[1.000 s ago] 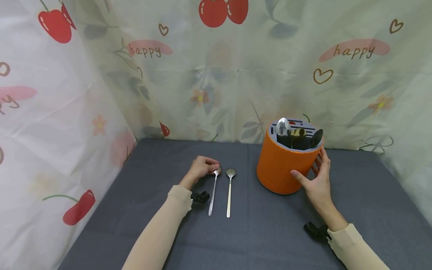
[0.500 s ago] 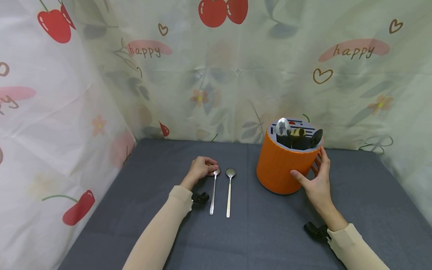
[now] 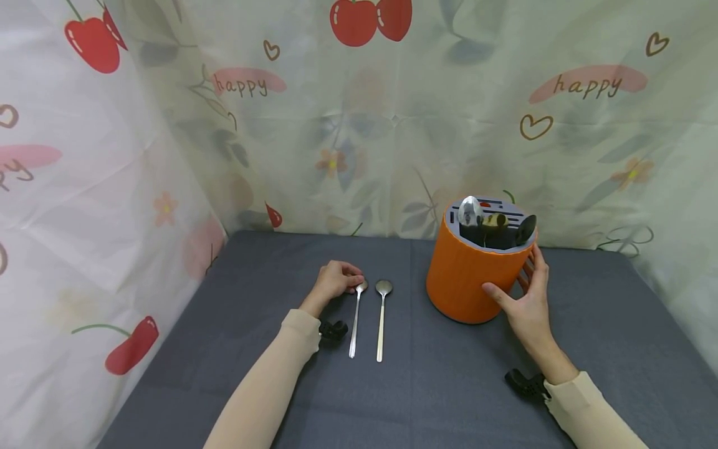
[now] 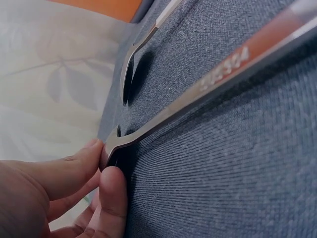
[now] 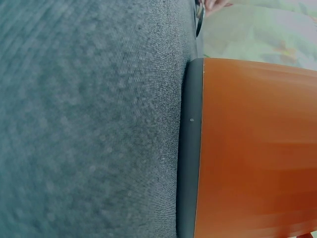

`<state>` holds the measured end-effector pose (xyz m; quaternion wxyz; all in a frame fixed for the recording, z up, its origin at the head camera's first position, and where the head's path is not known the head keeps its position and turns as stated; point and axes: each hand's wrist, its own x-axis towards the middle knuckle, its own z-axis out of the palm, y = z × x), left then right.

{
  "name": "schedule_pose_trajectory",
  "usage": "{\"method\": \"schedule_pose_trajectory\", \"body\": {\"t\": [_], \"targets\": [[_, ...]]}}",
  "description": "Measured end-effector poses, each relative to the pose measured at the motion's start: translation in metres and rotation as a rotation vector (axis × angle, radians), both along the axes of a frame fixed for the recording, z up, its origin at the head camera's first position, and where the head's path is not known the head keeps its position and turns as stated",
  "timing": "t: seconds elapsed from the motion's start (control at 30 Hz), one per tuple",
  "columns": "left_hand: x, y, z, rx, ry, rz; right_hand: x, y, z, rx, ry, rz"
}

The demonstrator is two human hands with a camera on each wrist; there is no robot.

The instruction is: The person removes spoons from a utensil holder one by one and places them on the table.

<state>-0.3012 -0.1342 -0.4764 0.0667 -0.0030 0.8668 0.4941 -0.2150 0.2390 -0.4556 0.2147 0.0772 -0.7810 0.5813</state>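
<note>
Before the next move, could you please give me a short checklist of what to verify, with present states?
1. Left hand pinching the left spoon at its bowl: ok.
2. Right hand steadying the orange holder: ok.
3. Orange holder upright on the table: ok.
4. Right spoon apart from the left one: ok.
5. Left spoon fully off the table: cannot tell.
6. Room deep inside the holder: cannot tell, dark.
</note>
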Motion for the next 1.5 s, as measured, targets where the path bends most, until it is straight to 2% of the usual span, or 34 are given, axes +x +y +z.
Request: {"method": "schedule_pose_trajectory", "body": {"t": [0.63,0.8,0.93,1.03,1.27,1.4,1.5], "targets": [[0.0,-0.001,0.0,-0.048,0.017,-0.026,0.0,0.0,-0.001,0.006,-0.001,-0.008],[0.0,-0.003,0.001,-0.079,0.04,-0.025,-0.001,0.001,-0.001,0.003,0.014,0.0],[0.0,-0.005,0.005,-0.08,0.09,-0.006,-0.001,0.001,-0.002,0.0,0.029,0.009],[0.0,-0.006,0.009,-0.014,0.149,0.015,-0.002,0.001,-0.002,0.001,0.032,0.008],[0.003,0.0,0.019,0.27,0.258,0.065,-0.002,0.001,-0.003,0.007,0.026,-0.002],[0.007,0.006,0.027,0.404,0.264,0.057,-0.002,0.001,-0.002,0.008,0.029,-0.002],[0.011,0.012,0.035,0.469,0.252,0.031,-0.002,0.001,-0.002,0.01,0.025,-0.003]]}}
